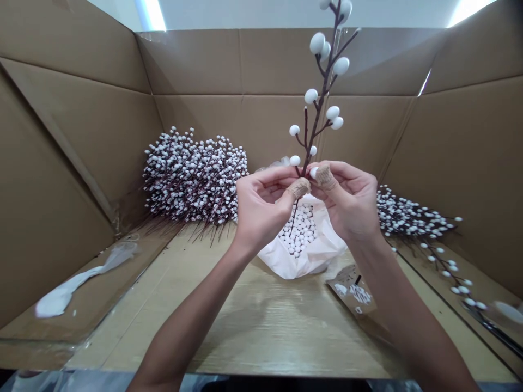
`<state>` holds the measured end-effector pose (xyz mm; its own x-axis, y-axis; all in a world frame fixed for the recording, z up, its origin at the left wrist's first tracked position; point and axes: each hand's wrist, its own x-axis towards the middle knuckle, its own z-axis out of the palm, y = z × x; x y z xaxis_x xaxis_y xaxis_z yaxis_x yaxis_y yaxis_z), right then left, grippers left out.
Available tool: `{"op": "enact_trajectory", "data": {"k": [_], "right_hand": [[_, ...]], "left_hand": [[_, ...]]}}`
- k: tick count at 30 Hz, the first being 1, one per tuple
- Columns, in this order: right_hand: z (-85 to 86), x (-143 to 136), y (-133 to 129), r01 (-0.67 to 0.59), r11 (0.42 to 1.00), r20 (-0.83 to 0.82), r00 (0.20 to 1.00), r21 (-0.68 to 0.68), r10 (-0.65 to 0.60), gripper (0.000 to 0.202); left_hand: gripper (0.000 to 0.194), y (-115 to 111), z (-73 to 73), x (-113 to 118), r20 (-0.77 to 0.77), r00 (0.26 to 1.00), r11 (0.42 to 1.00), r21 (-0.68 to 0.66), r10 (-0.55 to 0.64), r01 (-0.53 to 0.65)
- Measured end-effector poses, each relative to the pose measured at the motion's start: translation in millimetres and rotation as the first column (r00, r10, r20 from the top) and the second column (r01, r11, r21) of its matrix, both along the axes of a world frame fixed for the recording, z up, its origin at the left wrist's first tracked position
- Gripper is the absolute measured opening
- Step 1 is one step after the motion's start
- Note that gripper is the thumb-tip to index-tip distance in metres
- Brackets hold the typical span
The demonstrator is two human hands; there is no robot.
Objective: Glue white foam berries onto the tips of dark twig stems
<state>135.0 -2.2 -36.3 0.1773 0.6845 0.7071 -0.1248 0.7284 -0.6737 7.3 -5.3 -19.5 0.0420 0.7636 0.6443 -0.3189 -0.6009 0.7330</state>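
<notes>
Upright in front of me stands an artificial berry branch (322,100), brown-stemmed with white berries on its twigs; a few twig tips are bare. My left hand (265,204) pinches its stem low down between thumb and fingers. Between the thumb and forefinger of my right hand (353,201) is a white berry (314,172), held against the stem's lower right side. Tan tape wraps both thumbs. Below my hands, an open white bag (302,267) holds many loose white berries (300,228), partly hidden by the hands.
A large heap of berry branches (196,174) lies at the back left, a smaller pile (408,212) at the right. Cardboard walls (196,62) surround the wooden table (241,326). A cardboard piece with white bits (351,288) lies near my right forearm; a white plastic strip (69,291) lies left.
</notes>
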Motion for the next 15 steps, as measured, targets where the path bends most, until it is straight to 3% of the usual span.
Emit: {"op": "enact_trajectory", "data": {"k": [3,10,12,15], "right_hand": [[0.5,-1,-1,-0.038,0.999,-0.034,0.999,-0.013,0.037,0.017],[9.6,13,-5,-0.312,0.944,-0.064,0.95,-0.104,0.307,0.024],[11.2,19,-7,-0.318,0.932,0.029,0.944,-0.175,0.328,0.027],[9.8,21,-9,-0.237,0.91,0.3,0.89,-0.34,0.344,0.036]], "left_hand": [[0.01,2,0.1,-1,0.005,1.0,1.0,-0.017,-0.024,0.024],[0.02,13,-1.3,-5,0.092,0.992,0.993,-0.076,-0.087,0.094],[0.023,16,-0.9,-7,0.128,0.986,0.986,-0.118,-0.103,0.118],[0.024,19,0.6,-11,0.195,0.973,0.973,-0.166,-0.125,0.158]]}}
